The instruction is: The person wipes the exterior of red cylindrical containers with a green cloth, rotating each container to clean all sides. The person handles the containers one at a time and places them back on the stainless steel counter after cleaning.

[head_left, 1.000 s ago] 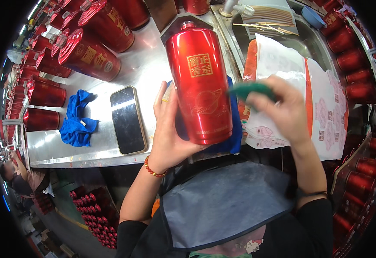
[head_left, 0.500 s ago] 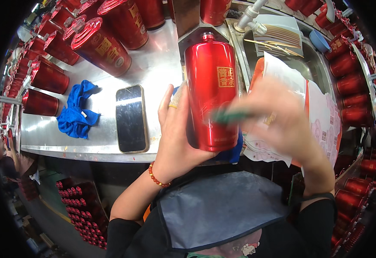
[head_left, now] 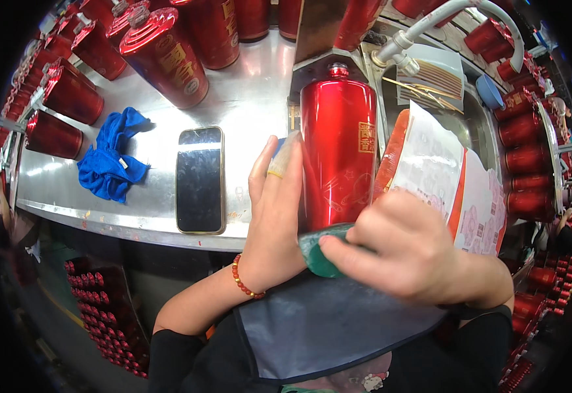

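A: Your red bottle point(head_left: 338, 157) is straight ahead of you, near the front edge of the counter point(head_left: 240, 98), glossy, neck pointing away. Your left hand point(head_left: 274, 223) lies along its left side, fingers extended. The thumb is hidden, so I can't tell whether that grip closes around the bottle.

B: Your right hand point(head_left: 400, 252) is easier to read: its grip pinches a flat green piece point(head_left: 322, 252) between thumb and fingers. The piece hides the bottle's base end; whether it touches there, I can't tell.

A: The main risk is slipping — smooth sides could turn or slide under pressure if your left hand holds too loosely.

B: A tilted, hard-pressed edge might also mark the shiny red surface or the gold label point(head_left: 366, 137).

A: Printed sheets point(head_left: 423, 157) lie just beyond your right knuckles; a wide swing could drag them.

B: And your phone point(head_left: 200, 180) lies left of your left hand — a bottle toppling that way could strike it.
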`<action>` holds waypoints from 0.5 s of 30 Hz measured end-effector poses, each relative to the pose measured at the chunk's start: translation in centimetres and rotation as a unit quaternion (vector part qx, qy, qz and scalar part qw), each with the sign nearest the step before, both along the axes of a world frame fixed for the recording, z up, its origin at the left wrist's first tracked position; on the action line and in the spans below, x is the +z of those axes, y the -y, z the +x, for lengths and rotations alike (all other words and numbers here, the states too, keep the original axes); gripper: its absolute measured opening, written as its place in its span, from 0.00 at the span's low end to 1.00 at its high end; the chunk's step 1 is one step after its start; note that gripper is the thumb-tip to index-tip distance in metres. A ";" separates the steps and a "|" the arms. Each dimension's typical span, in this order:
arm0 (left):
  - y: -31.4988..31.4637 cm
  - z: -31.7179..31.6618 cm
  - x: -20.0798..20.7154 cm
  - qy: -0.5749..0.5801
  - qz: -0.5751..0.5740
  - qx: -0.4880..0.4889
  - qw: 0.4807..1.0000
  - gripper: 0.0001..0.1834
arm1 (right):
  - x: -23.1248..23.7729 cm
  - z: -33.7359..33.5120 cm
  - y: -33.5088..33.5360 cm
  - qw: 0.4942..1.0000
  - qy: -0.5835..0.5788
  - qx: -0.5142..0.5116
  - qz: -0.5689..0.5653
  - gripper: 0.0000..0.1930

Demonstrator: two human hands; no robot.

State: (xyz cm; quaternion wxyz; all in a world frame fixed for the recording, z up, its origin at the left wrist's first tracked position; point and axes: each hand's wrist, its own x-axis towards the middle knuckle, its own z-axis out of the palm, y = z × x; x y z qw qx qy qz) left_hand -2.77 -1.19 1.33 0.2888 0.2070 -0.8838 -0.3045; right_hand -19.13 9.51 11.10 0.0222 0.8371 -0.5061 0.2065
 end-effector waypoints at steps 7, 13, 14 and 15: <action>0.0 0.4 0.1 -0.015 0.058 -0.010 0.998 0.64 | 0.7 -1.3 1.7 0.991 -0.063 -0.101 -0.067 0.08; 1.6 1.4 -0.9 0.026 0.118 -0.076 0.990 0.64 | -2.2 -7.4 2.3 0.942 0.224 -0.250 0.000 0.10; 2.2 1.3 -0.5 0.044 0.119 -0.101 0.987 0.64 | -2.7 -8.9 2.4 0.927 0.151 -0.328 -0.102 0.10; 2.6 1.3 -0.5 0.046 0.116 -0.121 0.985 0.62 | -2.8 -8.2 1.5 0.924 0.199 -0.318 -0.079 0.11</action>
